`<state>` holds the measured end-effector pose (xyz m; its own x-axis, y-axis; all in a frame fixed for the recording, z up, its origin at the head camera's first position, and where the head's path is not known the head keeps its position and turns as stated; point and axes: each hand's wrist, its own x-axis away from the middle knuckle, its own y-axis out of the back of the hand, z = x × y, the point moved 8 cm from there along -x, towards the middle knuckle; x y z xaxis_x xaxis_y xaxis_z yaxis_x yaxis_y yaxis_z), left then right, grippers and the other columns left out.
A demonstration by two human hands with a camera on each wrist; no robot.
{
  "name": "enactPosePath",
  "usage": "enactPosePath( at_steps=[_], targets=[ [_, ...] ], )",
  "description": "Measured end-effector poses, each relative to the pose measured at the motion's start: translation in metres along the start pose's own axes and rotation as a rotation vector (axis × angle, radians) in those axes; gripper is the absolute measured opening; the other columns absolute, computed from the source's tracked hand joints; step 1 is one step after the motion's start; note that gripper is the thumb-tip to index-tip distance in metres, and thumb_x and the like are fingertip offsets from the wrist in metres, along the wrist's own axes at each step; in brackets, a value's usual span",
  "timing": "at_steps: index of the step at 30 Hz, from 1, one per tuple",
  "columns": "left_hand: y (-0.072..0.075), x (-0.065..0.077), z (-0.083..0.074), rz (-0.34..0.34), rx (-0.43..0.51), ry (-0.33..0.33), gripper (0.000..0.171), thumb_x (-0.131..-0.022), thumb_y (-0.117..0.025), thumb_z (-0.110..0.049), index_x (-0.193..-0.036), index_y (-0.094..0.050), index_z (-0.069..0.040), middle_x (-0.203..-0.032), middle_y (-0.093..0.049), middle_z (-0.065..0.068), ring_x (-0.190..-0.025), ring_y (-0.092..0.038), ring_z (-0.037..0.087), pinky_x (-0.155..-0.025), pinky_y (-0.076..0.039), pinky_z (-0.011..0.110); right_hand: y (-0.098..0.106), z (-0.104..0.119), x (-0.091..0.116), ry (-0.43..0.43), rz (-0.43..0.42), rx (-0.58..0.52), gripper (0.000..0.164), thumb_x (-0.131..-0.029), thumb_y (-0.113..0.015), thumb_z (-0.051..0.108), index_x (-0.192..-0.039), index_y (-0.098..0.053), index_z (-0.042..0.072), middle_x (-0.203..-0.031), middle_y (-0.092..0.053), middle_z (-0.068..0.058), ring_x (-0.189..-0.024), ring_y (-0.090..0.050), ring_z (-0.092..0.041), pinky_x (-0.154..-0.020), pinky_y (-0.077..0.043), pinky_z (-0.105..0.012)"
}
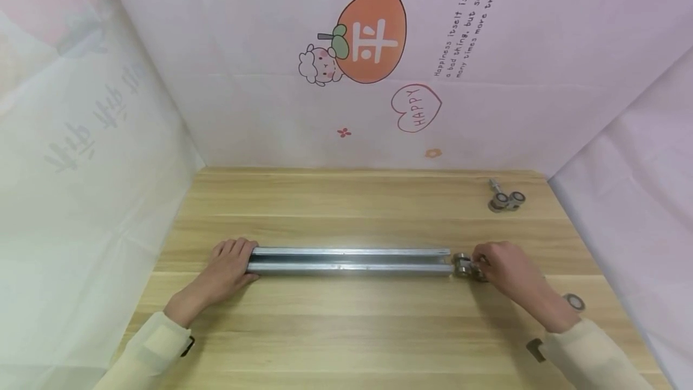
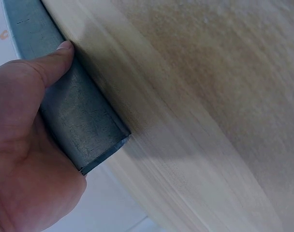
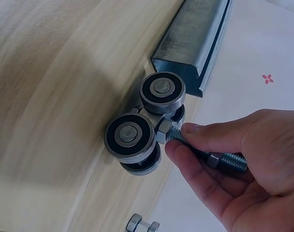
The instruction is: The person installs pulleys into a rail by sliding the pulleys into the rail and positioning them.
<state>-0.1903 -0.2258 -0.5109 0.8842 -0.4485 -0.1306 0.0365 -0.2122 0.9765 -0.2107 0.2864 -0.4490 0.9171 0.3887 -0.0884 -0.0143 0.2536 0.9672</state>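
L grip (image 1: pixel 227 266) is clamping the rail (image 1: pixel 346 268) on the table (image 1: pixel 346 330); R grip (image 1: pixel 506 266) is pinching the roller (image 3: pixel 148 115) by its bolt (image 3: pixel 175 134), just beside the rail's R end. Prob. step: fitting roller into rail; next move's needing wheels (image 3: pixel 129 134) square w/ it.

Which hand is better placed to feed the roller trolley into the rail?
The right hand, most likely: it pinches the four-wheeled roller trolley by its threaded bolt, wheels near the open right end of the channel rail. The left hand grips its opposite end, seemingly better for steadying.
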Motion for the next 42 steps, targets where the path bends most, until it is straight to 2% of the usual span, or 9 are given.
enactPosePath(
  at_steps=[10, 19, 29, 42],
  targets=[
    [-0.002, -0.001, 0.001, 0.001, -0.006, -0.003, 0.062, -0.082, -0.075, -0.031, -0.129, -0.046, -0.003, -0.118, -0.055, 0.016, -0.111, -0.049, 0.036, -0.098, -0.036, 0.056, -0.003, 0.004, -0.006, 0.006, -0.023, -0.004, 0.016, -0.071, -0.073, -0.006, -0.081, -0.072, 0.007, -0.076, -0.071, -0.006, -0.062, -0.061, -0.013, -0.054, -0.054, -0.03],
    [-0.002, -0.001, 0.002, -0.01, -0.013, -0.01, 0.062, -0.082, -0.075, -0.032, -0.128, -0.046, -0.003, -0.117, -0.055, 0.016, -0.11, -0.049, 0.036, -0.097, -0.036, 0.056, -0.005, 0.007, -0.01, 0.002, -0.003, -0.005, 0.016, -0.074, -0.07, -0.007, -0.084, -0.073, 0.006, -0.081, -0.073, -0.009, -0.067, -0.066, -0.02, -0.059, -0.057, -0.035],
    [0.0, 0.0, -0.001, -0.001, -0.008, 0.003, 0.062, -0.081, -0.076, -0.031, -0.128, -0.047, -0.003, -0.117, -0.055, 0.015, -0.11, -0.05, 0.036, -0.096, -0.036, 0.056, -0.008, 0.014, -0.012, 0.018, -0.009, -0.036, 0.016, -0.075, -0.069, -0.008, -0.083, -0.073, 0.006, -0.082, -0.073, -0.007, -0.068, -0.065, -0.017, -0.059, -0.056, -0.032],
    [0.001, -0.001, 0.0, -0.001, -0.014, 0.004, 0.062, -0.081, -0.076, -0.031, -0.128, -0.047, -0.002, -0.116, -0.055, 0.016, -0.109, -0.05, 0.035, -0.097, -0.036, 0.055, -0.009, 0.019, -0.014, 0.039, -0.03, -0.019, 0.015, -0.075, -0.071, -0.006, -0.083, -0.073, 0.006, -0.083, -0.073, -0.008, -0.068, -0.066, -0.018, -0.059, -0.056, -0.034]
  ],
)
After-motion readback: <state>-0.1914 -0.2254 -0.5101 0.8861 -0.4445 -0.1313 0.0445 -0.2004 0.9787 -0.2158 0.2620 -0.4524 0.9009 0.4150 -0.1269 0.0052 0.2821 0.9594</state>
